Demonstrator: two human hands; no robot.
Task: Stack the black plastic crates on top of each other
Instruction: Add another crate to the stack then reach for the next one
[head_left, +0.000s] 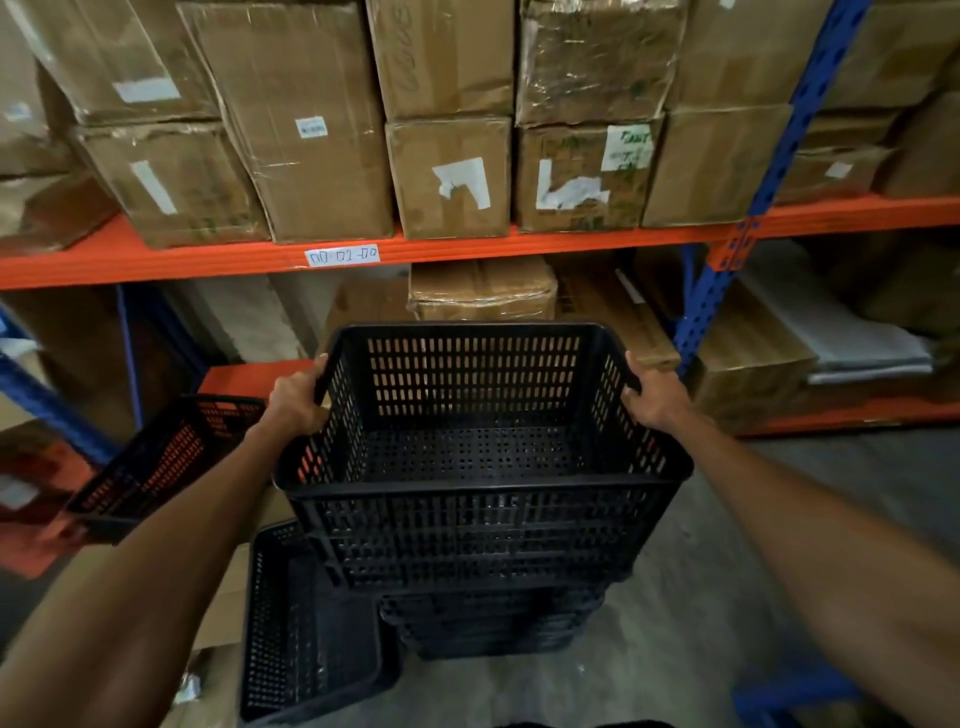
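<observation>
Item one, the top crate (483, 447): black perforated plastic, slotted walls, pierced floor, nothing inside, rolled rim, long axis running from 9 to 3 o'clock across your view. You hold it at centre frame, with your left hand (296, 397) clamped on the short wall at 9 o'clock and your right hand (652, 392) clamped on the short wall at 3 o'clock, fingers hooked over the rim on both sides. Neither hand is nearer; the grip is even, so the crate rides roughly level, its far rim tipped slightly up. Item two, the stack (493, 618): more black crates of the same pattern, directly beneath the held one, toward 6 o'clock, on the grey floor (727, 597). Whether the held crate already sits into the one below or hangs just above it cannot be told; the lower walls overlap in view. My judgement: the coming move turns on keeping the long axis parallel to the stack's and lowering straight down, both hands together. Item three, a loose crate (306, 623), same type, at 7 o'clock, just beside the stack. Item four, a tilted crate (156, 462) at 9 o'clock, leaning, blurred. Background, 12 o'clock: orange-and-blue racking (467, 249) loaded with taped cardboard boxes (447, 171).
</observation>
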